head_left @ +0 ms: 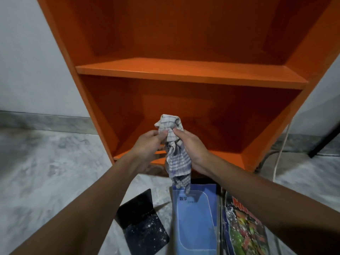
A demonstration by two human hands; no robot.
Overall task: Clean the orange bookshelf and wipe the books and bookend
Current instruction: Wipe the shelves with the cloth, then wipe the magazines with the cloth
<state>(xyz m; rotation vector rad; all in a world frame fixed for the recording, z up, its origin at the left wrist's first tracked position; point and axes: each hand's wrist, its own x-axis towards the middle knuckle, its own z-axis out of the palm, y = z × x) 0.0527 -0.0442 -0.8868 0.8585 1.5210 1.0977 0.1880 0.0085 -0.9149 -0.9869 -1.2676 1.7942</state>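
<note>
I hold the checked cloth (173, 150) bunched between both hands, out in front of the lower compartment of the orange bookshelf (184, 72). My left hand (148, 144) pinches it from the left with curled fingers, and my right hand (192, 146) grips it from the right, thumb pressed into the folds. The top of the cloth sticks up above my fingers, and the rest hangs down below my wrists.

In front of the bookshelf's base, on the marbled floor (46, 172), lie the other things. The black bookend (141, 223) is open in an L and speckled with white dust. To its right lies a blue book (196, 221), flat, with the cloth's tail hanging over its far edge. Just beside that is a colourful book (242, 229), partly under my right forearm. A white cable (281, 144) hangs down by the bookshelf's right side.
</note>
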